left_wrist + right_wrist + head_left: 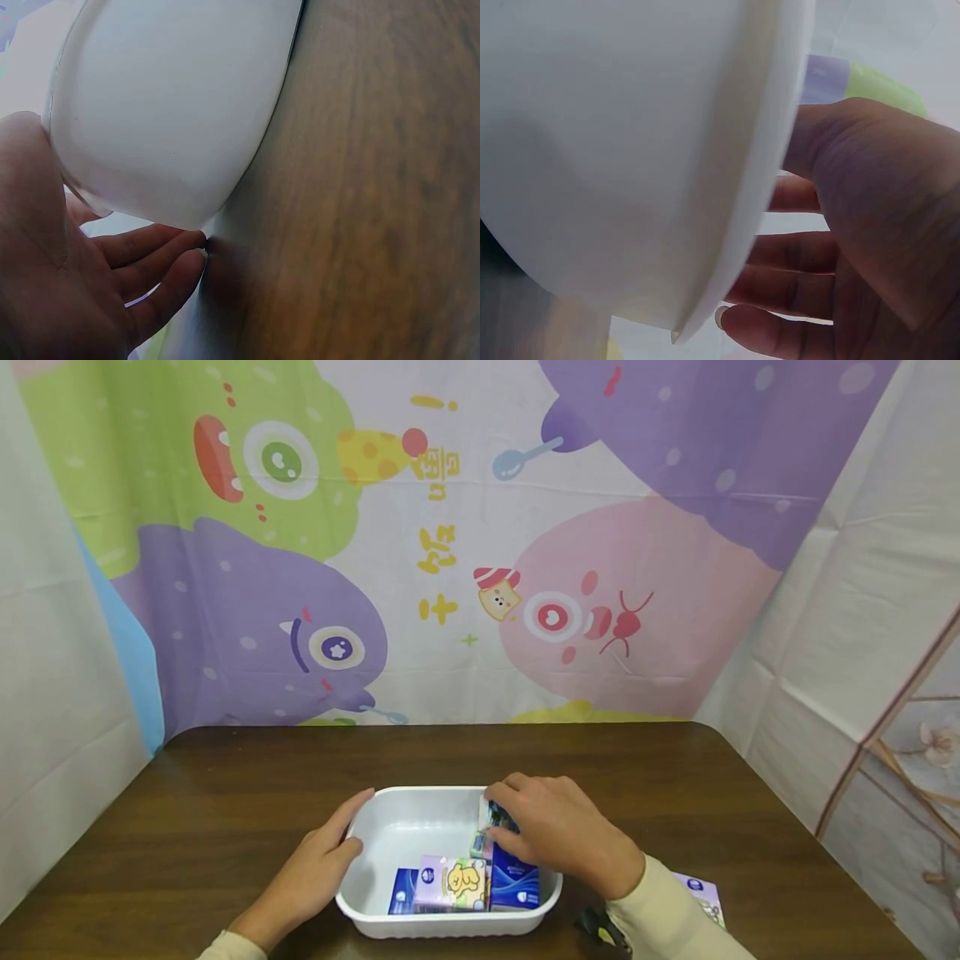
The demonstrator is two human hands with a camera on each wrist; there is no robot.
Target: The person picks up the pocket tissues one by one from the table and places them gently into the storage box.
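A white plastic basin (405,927) stands on the table before me. My left hand (315,864) holds its left rim, thumb over the edge; in the left wrist view the fingers (161,289) lie along the outside wall. My right hand (558,827) reaches over the right rim and grips a small pack with a dark and white print (497,815), partly hidden by the fingers. Below it lie a blue pack (516,881), a lilac pack with a yellow bear (465,883) and another blue pack (402,891). These look like pocket tissue packs.
Another lilac pack (701,897) lies on the brown table (247,810) to the right, partly behind my right sleeve. A small dark object (600,931) sits beside the basin's lower right corner. A cartoon-printed cloth (450,668) hangs behind the table.
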